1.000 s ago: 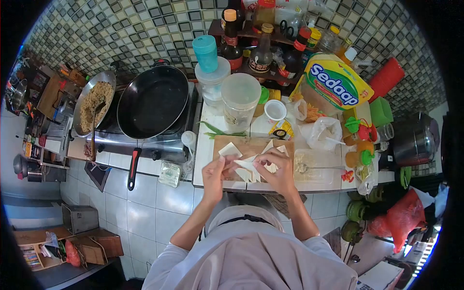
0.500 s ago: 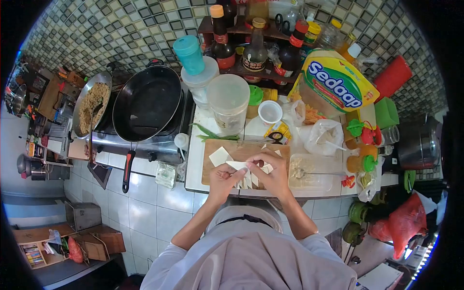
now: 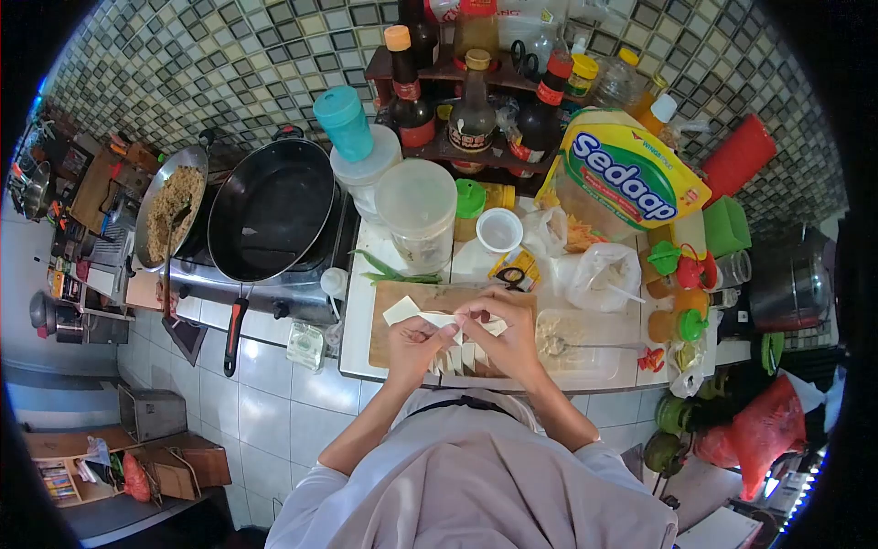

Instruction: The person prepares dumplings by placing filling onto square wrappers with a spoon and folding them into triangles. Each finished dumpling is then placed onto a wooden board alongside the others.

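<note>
Over the wooden board (image 3: pixel 380 343), my left hand (image 3: pixel 418 346) and my right hand (image 3: pixel 503 337) meet with fingertips almost touching. Between them they pinch a small white folded piece (image 3: pixel 439 318), each hand closed on it. A flat white square (image 3: pixel 401 311) lies on the board just up and left of my left hand. Several more white pieces (image 3: pixel 469 357) rest on the board beneath and between my hands, partly hidden by them. To the right of my right hand, a clear shallow tray (image 3: pixel 585 361) holds a pale mixture and a spoon (image 3: pixel 599 346).
An empty black pan (image 3: pixel 273 210) and a pan of brown crumbly food (image 3: pixel 174 201) stand on the stove at left. Behind the board are green chillies (image 3: pixel 393 270), a large lidded container (image 3: pixel 416 210), a white cup (image 3: pixel 499 230), scissors (image 3: pixel 517 274) and a plastic bag (image 3: pixel 604 274).
The camera view has shifted slightly, so the counter items appear a little left and lower. Both hands still hold the white piece, with the fingertips slightly repositioned.
</note>
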A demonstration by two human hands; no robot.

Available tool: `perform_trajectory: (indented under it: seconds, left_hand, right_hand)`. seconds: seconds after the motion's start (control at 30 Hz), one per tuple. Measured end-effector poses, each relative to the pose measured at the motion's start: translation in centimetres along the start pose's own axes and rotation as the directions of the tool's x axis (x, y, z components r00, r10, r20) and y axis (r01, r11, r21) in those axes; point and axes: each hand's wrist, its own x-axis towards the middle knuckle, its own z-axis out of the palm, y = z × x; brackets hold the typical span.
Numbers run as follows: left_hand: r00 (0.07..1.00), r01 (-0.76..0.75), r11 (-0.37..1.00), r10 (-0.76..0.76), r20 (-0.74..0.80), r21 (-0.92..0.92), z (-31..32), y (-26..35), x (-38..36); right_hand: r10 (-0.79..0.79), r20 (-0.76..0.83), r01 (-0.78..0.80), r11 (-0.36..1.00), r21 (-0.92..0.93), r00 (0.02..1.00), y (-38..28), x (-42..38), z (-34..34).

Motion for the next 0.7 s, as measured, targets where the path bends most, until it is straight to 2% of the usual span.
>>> perform_trajectory:
  seconds: [0.1, 0.13, 0.27, 0.33, 0.37, 0.43, 0.47, 0.5, 0.53, 0.57, 0.63, 0.7]
  left_hand:
    - [0.997, 0.027, 0.998, -0.023, 0.074, -0.061, 0.9, 1.0, 0.6]
    - [0.995, 0.041, 0.999, -0.040, 0.087, -0.002, 0.8, 0.8, 0.7]
    - [0.994, 0.052, 0.999, -0.050, 0.095, -0.014, 0.5, 0.1, 1.3]
    - [0.985, -0.036, 0.998, 0.028, 0.168, 0.045, -0.5, -0.1, 1.6]
    - [0.986, -0.030, 0.999, 0.022, 0.164, 0.043, -0.8, 0.1, 1.5]
    - [0.968, -0.206, 0.973, 0.218, -0.120, 0.103, -0.7, 2.4, 1.3]
    - [0.968, -0.203, 0.974, 0.215, -0.125, 0.102, -1.6, 2.6, 1.3]
    - [0.944, -0.216, 0.866, 0.303, -0.131, 0.452, -2.8, 2.9, 1.3]
    - [0.916, -0.189, 0.644, 0.387, -0.103, 0.741, -3.7, 3.1, 1.4]
    - [0.915, -0.188, 0.644, 0.389, -0.105, 0.742, -4.2, 2.8, 1.3]
    - [0.880, -0.209, 0.169, 0.463, 0.110, 0.963, -5.1, 2.2, 1.2]
    - [0.892, -0.197, 0.205, 0.443, 0.089, 0.959, -5.1, 1.7, 1.0]
  right_hand:
    - [-0.042, -0.015, 0.041, 0.998, -0.045, 0.999, 0.2, 0.7, -0.5]
    - [-0.041, -0.034, 0.040, 0.999, -0.027, 0.999, 0.2, 1.0, -0.4]
    - [-0.040, -0.031, 0.038, 0.998, -0.044, 0.999, 0.7, 1.3, -0.8]
    - [-0.044, -0.004, 0.044, 0.996, -0.083, 0.999, 1.2, 1.2, -1.1]
    - [-0.037, 0.000, 0.037, 0.996, -0.082, 0.999, 1.5, 1.2, -1.1]
    - [-0.120, -0.047, 0.110, 0.978, -0.180, 0.992, 2.3, 0.9, -0.9]
    - [-0.117, -0.042, 0.108, 0.978, -0.178, 0.992, 2.7, 0.7, -0.8]
    - [-0.229, 0.008, 0.217, 0.908, -0.357, 0.973, 3.1, 0.6, -0.6]
    - [-0.329, 0.077, 0.320, 0.794, -0.517, 0.941, 3.5, 0.5, -0.5]
    - [-0.330, 0.078, 0.322, 0.794, -0.516, 0.941, 3.9, 0.4, -0.4]
    - [-0.315, 0.308, 0.440, 0.681, -0.585, 0.898, 4.5, -0.1, 0.0]
    - [-0.314, 0.326, 0.451, 0.673, -0.587, 0.892, 4.1, -0.4, -0.2]
